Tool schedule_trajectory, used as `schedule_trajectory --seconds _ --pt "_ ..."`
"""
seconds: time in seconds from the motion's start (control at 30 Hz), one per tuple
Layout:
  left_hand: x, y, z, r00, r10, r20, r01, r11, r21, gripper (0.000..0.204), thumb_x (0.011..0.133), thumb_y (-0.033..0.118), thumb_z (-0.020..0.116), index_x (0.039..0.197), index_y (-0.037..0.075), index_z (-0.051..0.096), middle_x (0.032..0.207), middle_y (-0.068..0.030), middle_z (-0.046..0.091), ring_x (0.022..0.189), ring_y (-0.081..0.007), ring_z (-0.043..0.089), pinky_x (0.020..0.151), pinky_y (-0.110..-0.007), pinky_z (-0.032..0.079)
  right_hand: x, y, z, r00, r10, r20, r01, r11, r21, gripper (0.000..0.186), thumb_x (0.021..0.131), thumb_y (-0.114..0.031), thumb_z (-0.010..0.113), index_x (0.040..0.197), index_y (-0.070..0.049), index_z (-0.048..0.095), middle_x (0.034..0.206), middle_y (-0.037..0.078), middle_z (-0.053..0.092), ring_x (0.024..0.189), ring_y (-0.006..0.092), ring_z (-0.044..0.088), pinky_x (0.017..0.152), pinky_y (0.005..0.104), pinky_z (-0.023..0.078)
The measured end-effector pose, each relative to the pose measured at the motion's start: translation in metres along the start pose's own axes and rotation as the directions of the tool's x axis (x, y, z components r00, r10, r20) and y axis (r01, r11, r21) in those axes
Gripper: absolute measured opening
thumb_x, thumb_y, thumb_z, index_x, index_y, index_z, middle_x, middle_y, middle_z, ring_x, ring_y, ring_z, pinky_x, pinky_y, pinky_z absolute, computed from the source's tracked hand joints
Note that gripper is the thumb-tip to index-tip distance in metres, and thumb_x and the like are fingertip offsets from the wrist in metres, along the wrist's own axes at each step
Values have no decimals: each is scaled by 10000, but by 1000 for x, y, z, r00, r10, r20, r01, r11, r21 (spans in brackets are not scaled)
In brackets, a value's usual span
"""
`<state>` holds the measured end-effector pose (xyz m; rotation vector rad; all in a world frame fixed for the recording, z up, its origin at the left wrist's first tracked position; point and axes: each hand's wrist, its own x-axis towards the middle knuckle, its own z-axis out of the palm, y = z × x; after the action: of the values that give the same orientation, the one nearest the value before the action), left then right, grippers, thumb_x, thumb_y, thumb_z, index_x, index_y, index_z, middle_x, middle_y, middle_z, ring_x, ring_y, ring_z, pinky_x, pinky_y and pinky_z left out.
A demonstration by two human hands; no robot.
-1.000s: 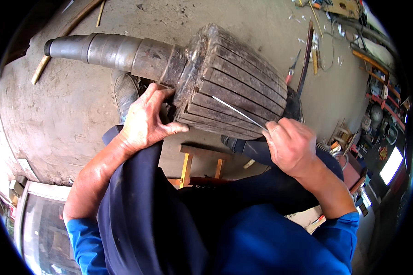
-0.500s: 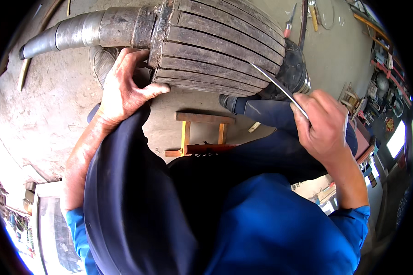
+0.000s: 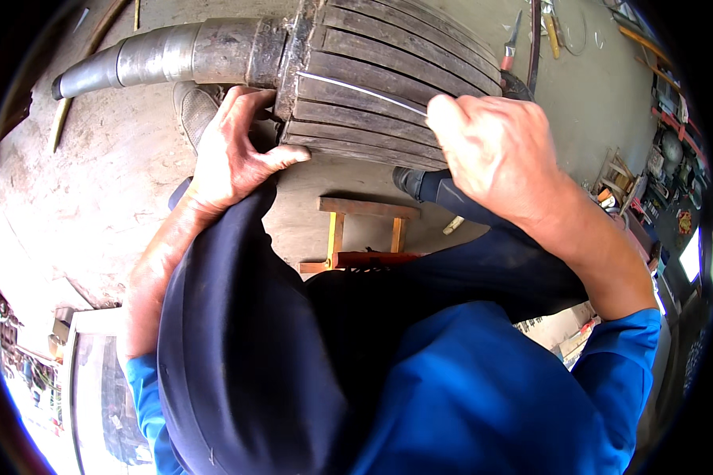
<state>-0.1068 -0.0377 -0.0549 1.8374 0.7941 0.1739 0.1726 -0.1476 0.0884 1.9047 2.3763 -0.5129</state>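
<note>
A heavy, grimy metal rotor with lengthwise slots spans the upper middle, its stepped steel shaft extending left. My left hand grips the rotor's left end beside the shaft, thumb stretched along the lower edge and fingers curled at the edge, their tips partly hidden. My right hand is closed round the end of a thin, straight metal strip, which lies diagonally across the slotted face, its far tip at the left end of the slots. The rotor's dark right hub is partly hidden.
My shoe and bent legs are below the rotor, near a small wooden stool. Wooden sticks and a red-handled tool lie on the floor. Cluttered shelves line the right; a glass-paned frame is lower left.
After drawing right half a second ago, my right hand has moved up and left, carrying the strip's tip to the slots' left end. My left hand keeps its grip; the whole view has shifted.
</note>
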Motion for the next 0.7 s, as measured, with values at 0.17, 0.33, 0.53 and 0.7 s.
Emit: schedule_trajectory --seconds 0.17,0.33,0.53,0.7 --pt "0 -2 0 999 33 -2 -33 999 20 888 638 479 945 1277 -33 603 1143 -156 614 1034 -339 664 889 -402 562 -29 14 -8 991 57 123 -54 998 -35 112 854 -117 646 849 -83 539 644 84 555 589 306 621 503 437 485" --pt "1 1 3 996 89 -28 -88 995 39 886 634 515 936 1259 -21 608 1092 -156 599 985 -339 662 856 -407 564 -68 19 -26 973 153 171 -147 988 -49 139 840 -117 702 820 -73 572 683 99 557 618 303 616 526 427 478" --pt "-3 -1 1 999 48 9 -48 999 5 906 630 524 931 1256 -36 592 1142 -172 599 1048 -369 648 908 -424 552 -3 -25 -45 998 5 -57 7 977 214 312 728 -12 804 1009 21 672 704 81 526 557 250 538 492 371 420" --pt "-2 3 1 994 106 -23 -105 994 36 882 653 530 906 1260 -30 596 1075 -171 574 1005 -373 634 877 -438 546 22 -38 -43 986 -73 -150 110 960 257 368 697 11 837 1025 21 670 782 97 569 609 248 566 516 361 440"
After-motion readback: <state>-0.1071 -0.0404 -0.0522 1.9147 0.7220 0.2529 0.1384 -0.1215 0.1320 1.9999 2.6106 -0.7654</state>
